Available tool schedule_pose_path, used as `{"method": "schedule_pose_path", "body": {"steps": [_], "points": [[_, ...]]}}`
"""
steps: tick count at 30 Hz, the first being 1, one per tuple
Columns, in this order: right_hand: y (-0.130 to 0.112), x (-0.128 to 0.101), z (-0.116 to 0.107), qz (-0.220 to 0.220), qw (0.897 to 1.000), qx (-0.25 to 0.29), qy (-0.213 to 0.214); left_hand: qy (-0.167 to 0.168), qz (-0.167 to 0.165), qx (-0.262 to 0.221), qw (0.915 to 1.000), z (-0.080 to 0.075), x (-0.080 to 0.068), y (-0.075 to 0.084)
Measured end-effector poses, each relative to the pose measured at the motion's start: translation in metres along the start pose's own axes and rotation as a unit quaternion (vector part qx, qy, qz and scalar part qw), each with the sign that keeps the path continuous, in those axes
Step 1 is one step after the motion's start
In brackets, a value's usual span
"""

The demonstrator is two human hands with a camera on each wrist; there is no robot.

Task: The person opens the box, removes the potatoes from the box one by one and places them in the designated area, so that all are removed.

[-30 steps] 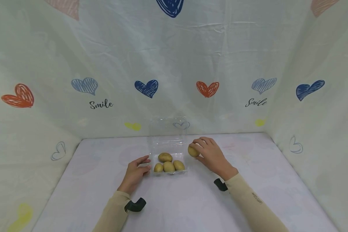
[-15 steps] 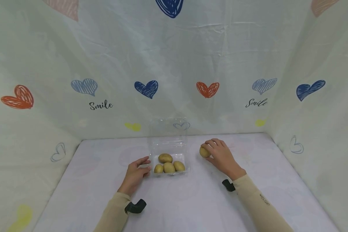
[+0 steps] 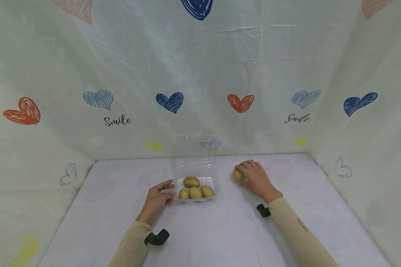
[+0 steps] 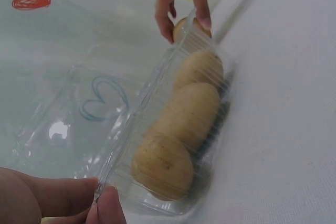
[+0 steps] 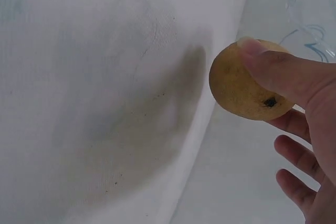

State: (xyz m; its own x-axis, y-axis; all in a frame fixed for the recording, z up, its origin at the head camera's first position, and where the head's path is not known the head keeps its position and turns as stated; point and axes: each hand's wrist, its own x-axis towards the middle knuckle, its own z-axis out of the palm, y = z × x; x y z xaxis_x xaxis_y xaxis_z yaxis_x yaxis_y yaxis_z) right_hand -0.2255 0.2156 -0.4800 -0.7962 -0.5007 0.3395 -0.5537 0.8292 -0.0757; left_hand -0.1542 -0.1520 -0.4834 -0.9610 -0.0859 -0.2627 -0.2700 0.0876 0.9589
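The right hand (image 3: 258, 179) curls its thumb and fingers round a single potato (image 3: 237, 175), held at the table (image 3: 220, 230) surface well to the right of the clear plastic box (image 3: 195, 174). The right wrist view shows the thumb (image 5: 273, 66) laid across the top of that potato, which carries one small dark spot, with the other fingers loosely bent beneath; whether the potato actually rests on the cloth or hangs just above it cannot be told. The left hand (image 3: 156, 199) pinches the near left corner of the box between thumb and forefinger, and the left wrist view cuts off most of that hand, leaving only two fingertips (image 4: 107, 208) at the rim. Four potatoes (image 3: 194, 188) lie inside the box; from the wrist view only three are plain through the ribbed wall, the fourth hidden behind them. The raised lid (image 3: 195, 150) is so transparent against the heart-printed backdrop (image 3: 120, 74) that its edges are hard to trace.

A second ago the right hand held its potato right at the box's right wall; since then it has carried it away to the right and settled there, barely shifting over the last half second. The left hand has kept its pinch on the corner throughout
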Motion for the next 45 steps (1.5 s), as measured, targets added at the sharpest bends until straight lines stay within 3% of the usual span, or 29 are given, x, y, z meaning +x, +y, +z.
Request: {"method": "schedule_pose_path", "body": {"steps": [12,18,36,45], "points": [[0.006,0.001,0.007,0.039,0.998,0.031,-0.03,0.001,-0.003,0.005,1.0,0.0,-0.001,0.0],[0.006,0.001,0.007,0.038,0.998,0.05,-0.021,0.0,-0.003,0.004,1.0,-0.001,-0.001,0.0],[0.003,0.006,0.011,0.052,0.995,0.052,-0.063,-0.003,0.0,0.001,1.0,0.0,0.0,0.004],[-0.002,0.009,0.015,0.043,0.996,0.065,-0.052,0.001,-0.003,0.0,1.0,0.0,0.0,0.001]]}}
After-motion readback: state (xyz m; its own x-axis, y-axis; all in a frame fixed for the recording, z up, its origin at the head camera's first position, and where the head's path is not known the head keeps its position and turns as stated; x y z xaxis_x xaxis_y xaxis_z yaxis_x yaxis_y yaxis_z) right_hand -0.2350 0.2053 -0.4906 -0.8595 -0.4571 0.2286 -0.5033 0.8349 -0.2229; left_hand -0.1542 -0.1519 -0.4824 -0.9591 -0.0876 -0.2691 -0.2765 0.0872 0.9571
